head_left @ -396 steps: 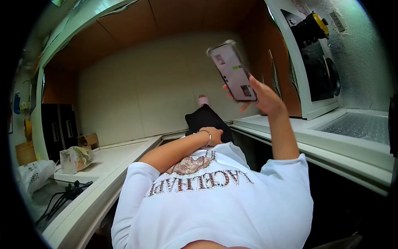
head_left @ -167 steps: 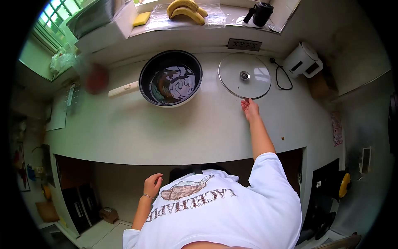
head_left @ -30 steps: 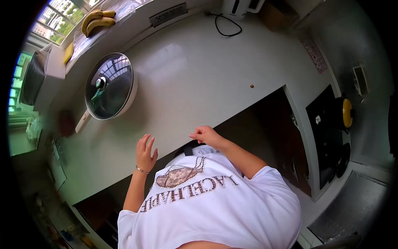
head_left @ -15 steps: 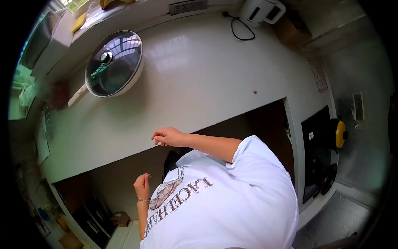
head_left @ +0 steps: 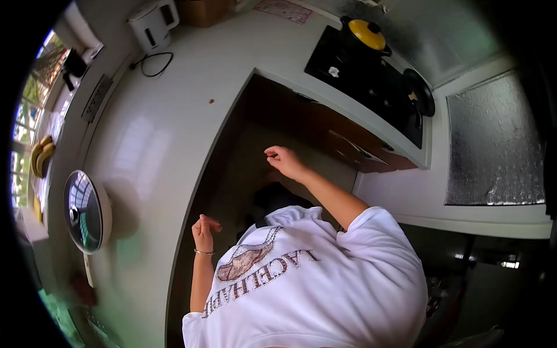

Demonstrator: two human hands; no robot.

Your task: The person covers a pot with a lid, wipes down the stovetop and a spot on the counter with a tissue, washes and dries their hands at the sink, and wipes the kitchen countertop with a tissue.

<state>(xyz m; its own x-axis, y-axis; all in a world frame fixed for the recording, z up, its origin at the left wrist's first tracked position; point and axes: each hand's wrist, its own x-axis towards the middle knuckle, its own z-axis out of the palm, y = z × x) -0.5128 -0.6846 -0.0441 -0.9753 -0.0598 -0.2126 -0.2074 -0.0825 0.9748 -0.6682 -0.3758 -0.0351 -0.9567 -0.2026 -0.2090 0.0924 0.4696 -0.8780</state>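
My right hand is held over the dark floor opening beside the counter. Its fingers are loosely bent and apart, with nothing in them. Lower and to the left, my left hand hangs near the front edge of the white counter, a bracelet on its wrist. Its fingers are relaxed and partly spread, holding nothing. A lidded frying pan with a pale handle rests on the counter to the left, well apart from both hands.
A black cooktop lies at the upper right, with a yellow-lidded pot and a black pan. A white kettle with its cord stands at the back. Bananas sit by the window. A small brown bit lies on the counter.
My view and body have turned right, so the frying pan and kettle have shifted left and the cooktop has come in closer. My right hand is now away from the counter edge.
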